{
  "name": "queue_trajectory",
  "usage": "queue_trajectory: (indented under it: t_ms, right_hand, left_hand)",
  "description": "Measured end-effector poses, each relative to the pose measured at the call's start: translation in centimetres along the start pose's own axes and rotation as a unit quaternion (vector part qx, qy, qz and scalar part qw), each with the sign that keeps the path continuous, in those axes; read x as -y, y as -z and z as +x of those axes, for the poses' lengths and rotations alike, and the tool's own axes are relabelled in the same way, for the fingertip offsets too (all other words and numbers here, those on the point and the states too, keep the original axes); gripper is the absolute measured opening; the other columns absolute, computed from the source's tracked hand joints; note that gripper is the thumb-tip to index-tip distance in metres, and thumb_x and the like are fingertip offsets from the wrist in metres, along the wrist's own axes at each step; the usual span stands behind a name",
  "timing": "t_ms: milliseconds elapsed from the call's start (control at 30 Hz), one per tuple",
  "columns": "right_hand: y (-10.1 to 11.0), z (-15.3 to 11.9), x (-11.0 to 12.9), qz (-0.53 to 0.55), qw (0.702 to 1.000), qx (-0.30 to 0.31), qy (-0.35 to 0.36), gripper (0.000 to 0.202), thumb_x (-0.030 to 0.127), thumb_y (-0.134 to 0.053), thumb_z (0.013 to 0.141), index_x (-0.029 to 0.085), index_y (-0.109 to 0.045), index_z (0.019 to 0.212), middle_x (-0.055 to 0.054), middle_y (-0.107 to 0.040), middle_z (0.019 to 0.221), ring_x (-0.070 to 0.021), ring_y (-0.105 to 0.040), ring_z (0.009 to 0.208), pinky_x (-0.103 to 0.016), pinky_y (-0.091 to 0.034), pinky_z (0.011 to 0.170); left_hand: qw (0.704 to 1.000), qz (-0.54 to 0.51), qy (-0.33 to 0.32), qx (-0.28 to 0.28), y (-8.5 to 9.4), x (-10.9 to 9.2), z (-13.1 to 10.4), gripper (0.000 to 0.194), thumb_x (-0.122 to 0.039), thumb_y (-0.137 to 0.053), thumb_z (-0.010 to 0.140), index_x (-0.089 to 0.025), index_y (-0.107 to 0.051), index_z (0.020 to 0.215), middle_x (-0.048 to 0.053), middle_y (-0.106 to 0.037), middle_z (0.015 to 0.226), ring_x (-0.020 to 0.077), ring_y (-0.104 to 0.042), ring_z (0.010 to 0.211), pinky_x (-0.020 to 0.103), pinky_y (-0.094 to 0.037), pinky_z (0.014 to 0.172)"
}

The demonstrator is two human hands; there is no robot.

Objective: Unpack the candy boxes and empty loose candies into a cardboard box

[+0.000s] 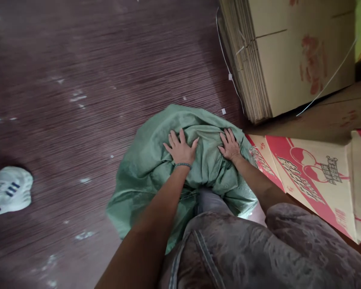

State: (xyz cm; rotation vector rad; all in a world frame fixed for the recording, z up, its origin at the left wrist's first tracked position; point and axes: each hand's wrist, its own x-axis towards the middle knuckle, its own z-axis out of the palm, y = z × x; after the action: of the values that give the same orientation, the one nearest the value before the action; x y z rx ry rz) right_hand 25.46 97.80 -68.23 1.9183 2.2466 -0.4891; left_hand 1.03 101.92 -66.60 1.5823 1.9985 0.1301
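The green sack [207, 166] is lying in a broad, rounded heap directly beneath the spread fingers of the left hand [180, 152] and the right hand [230, 148], touching both. Its limp material is wrinkling between the two sets of fingers, bulging in a smooth curve beyond the fingertips, and spreading in loose folds to the left of the left fingers.

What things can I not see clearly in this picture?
Head view:
Under the green fabric: hidden by its folds.
Wearer of the white shoe: cut off by left edge.
White scraps on the floor: too small, blurred.
Red print on the cardboard stack: too blurred.
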Motion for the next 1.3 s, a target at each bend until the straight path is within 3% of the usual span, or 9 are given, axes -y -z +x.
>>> queue_trajectory:
  t_ms: [467,633,767,833,933,1000,1067,1167,1300]
  right_hand:
    - [-3.4,3.2,-1.3,0.085,0.994,0.042,0.056,0.068,0.058,-0.043,0.106,0.02,-0.044,0.162,-0.014,-0.029,0.173,-0.0325,-0.015,0.163,-0.056,-0.021,0.131]
    - [-3.4,3.1,-1.5,0.071,0.996,0.034,0.041,0.068,0.052,-0.04,0.107,0.015,-0.04,0.164,-0.015,-0.029,0.173,-0.0316,-0.014,0.164,-0.056,-0.02,0.132]
    - [-0.7,0.1,-0.2,0.058,0.998,0.02,0.032,0.065,0.043,-0.035,0.108,0.01,-0.038,0.165,-0.017,-0.029,0.173,-0.0322,-0.017,0.163,-0.056,-0.028,0.127]
    - [1.2,-2.9,0.8,0.039,0.999,0.015,0.026,0.065,0.043,-0.034,0.109,0.011,-0.036,0.166,-0.018,-0.029,0.173,-0.0331,-0.021,0.161,-0.056,-0.03,0.124]
    - [3.5,-8.2,1.8,-0.016,1.0,0.004,-0.016,0.064,0.047,-0.036,0.109,0.015,-0.041,0.165,-0.019,-0.031,0.172,-0.0362,-0.027,0.157,-0.061,-0.026,0.124]
    - [4.0,-10.8,2.0,-0.061,0.996,-0.008,-0.063,0.062,0.047,-0.034,0.109,0.018,-0.045,0.163,-0.018,-0.035,0.17,-0.0378,-0.029,0.154,-0.067,-0.019,0.123]
    - [3.7,-11.8,1.7,-0.098,0.99,-0.016,-0.104,0.061,0.047,-0.033,0.109,0.02,-0.045,0.162,-0.017,-0.038,0.169,-0.0389,-0.03,0.152,-0.072,-0.015,0.122]
    - [2.6,-11.2,1.0,-0.124,0.985,-0.009,-0.121,0.064,0.049,-0.035,0.108,0.019,-0.044,0.163,-0.019,-0.038,0.168,-0.0412,-0.029,0.151,-0.074,-0.02,0.118]
    - [1.9,-10.1,0.3,-0.138,0.984,0.008,-0.112,0.066,0.05,-0.035,0.108,0.016,-0.043,0.164,-0.021,-0.036,0.168,-0.0421,-0.028,0.15,-0.07,-0.026,0.116]
  left_hand:
    - [0.998,0.046,-0.013,-0.036,-4.6,3.2,3.9,0.094,-0.063,-0.046,0.102,0.003,-0.021,0.165,0.026,-0.016,0.174,0.037,-0.008,0.164,0.055,-0.002,0.134]
    - [1.0,0.015,0.001,0.008,-4.1,1.1,4.1,0.095,-0.06,-0.054,0.099,-0.001,-0.022,0.167,0.027,-0.013,0.175,0.0383,-0.009,0.164,0.058,-0.005,0.133]
    - [0.998,0.004,-0.04,0.04,2.7,2.2,-1.9,0.089,-0.058,-0.056,0.099,-0.011,-0.026,0.168,0.023,-0.016,0.175,0.039,-0.014,0.163,0.063,-0.013,0.131]
    - [0.998,0.041,-0.039,-0.003,6.4,5.8,-7.6,0.083,-0.059,-0.057,0.098,-0.022,-0.031,0.168,0.017,-0.012,0.178,0.0398,-0.007,0.164,0.067,-0.008,0.13]
    - [0.991,0.084,0.101,-0.033,8.9,12.5,-16.6,0.076,-0.057,-0.055,0.099,-0.025,-0.037,0.166,0.018,-0.01,0.178,0.0435,-0.006,0.164,0.074,-0.006,0.127]
    - [0.98,0.066,0.188,-0.011,8.3,15.9,-20.4,0.077,-0.055,-0.055,0.099,-0.024,-0.036,0.166,0.02,-0.011,0.177,0.045,-0.01,0.163,0.075,-0.018,0.125]
    - [0.971,0.045,0.233,-0.018,6.6,17.6,-21.5,0.081,-0.058,-0.056,0.098,-0.024,-0.033,0.167,0.021,-0.013,0.177,0.045,-0.018,0.162,0.072,-0.029,0.123]
    - [0.96,0.044,0.271,-0.062,4.0,17.5,-19.5,0.088,-0.064,-0.053,0.097,-0.021,-0.026,0.17,0.023,-0.016,0.176,0.045,-0.026,0.158,0.069,-0.033,0.122]
    - [0.953,0.062,0.293,-0.052,2.0,16.5,-16.0,0.087,-0.064,-0.051,0.098,-0.021,-0.027,0.17,0.024,-0.014,0.176,0.0482,-0.026,0.157,0.069,-0.033,0.12]
